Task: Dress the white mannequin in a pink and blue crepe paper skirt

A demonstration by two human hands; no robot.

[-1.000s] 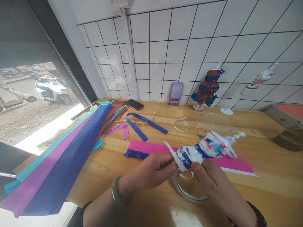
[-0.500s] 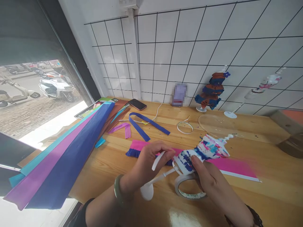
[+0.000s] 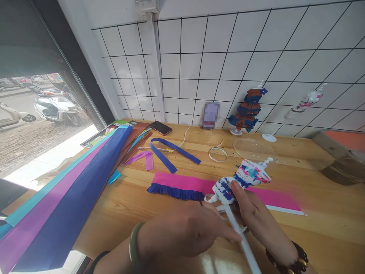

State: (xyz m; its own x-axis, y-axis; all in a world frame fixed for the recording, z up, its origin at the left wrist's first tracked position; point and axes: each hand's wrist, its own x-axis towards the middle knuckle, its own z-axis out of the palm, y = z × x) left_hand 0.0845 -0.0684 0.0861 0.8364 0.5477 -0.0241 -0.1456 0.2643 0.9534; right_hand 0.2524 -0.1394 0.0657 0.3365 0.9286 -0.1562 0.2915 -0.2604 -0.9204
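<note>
My right hand (image 3: 253, 209) is closed around a small dress-form mannequin (image 3: 225, 190), white with blue, pink and turquoise marks, tilted with its neck knob to the upper right. A strip of white tape (image 3: 242, 238) runs from the mannequin's lower edge down toward me. My left hand (image 3: 185, 228) is closed at this strip, its forefinger tip on it; the thumb is hidden. The mannequin's stand is mostly behind my left hand. Under both lies a pink crepe paper strip (image 3: 176, 180) with a gathered blue ruffle (image 3: 173, 192) along its edge.
Folded crepe paper sheets (image 3: 74, 198) lie at the left by the window. Behind are a blue strip (image 3: 182, 150), a phone (image 3: 160, 128), a thin tape ring (image 3: 218, 154) and a clear plate (image 3: 251, 148). A brown-and-blue dressed mannequin (image 3: 246, 110) stands by the wall.
My left hand has moved right and down, turning palm-down, and the white strip now stretches below the mannequin. My right hand keeps its hold. The view has shifted slightly.
</note>
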